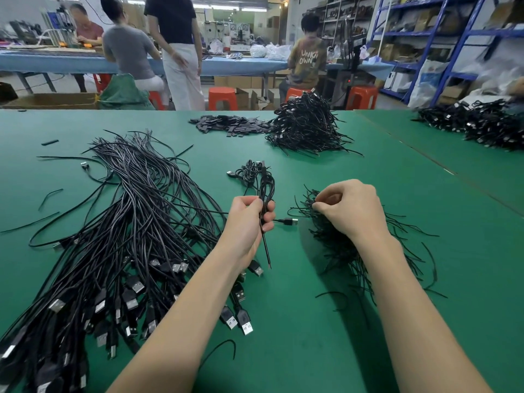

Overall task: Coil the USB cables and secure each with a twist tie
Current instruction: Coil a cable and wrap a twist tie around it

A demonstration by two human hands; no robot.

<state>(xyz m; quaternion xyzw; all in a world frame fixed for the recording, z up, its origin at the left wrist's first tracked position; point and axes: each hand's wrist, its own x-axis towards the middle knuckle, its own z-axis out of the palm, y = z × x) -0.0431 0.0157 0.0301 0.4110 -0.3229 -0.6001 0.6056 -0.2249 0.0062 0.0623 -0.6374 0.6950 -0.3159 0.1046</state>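
From over the person's shoulder, looking down at the green counter (326, 321), both bare forearms reach forward. The left hand (249, 219) is curled around a folded USB cable (266, 191), gripping the gathered loops upright; the loops rise above the fist, a USB plug (290, 221) pokes out to the right just beside the fingers, and the thin cut end of the cable hangs down below the hand. The right hand (351, 208) is bent over the pile of twist ties (340, 245), thumb and fingertips pinched together at the top of that pile, apparently on a tie, though the strand itself is too fine to make out. The two hands are near each other but not touching.

To the left lies a broad sheaf of loose USB cables (136, 222), the cords fanning away from the person and the plugs clustered at the near edge of the counter. Just beyond the left hand sits a small coiled cable (249, 170). Farther back is a tall heap of coiled cables (306, 126), with a flat scatter of small black strips (226, 123) to its left. Another heap of cables (476, 126) lies at the far right. Behind the counter, people (175, 52) work at a long blue bench (241, 65), with orange stools (222, 97) and blue shelving (453, 38) around them.
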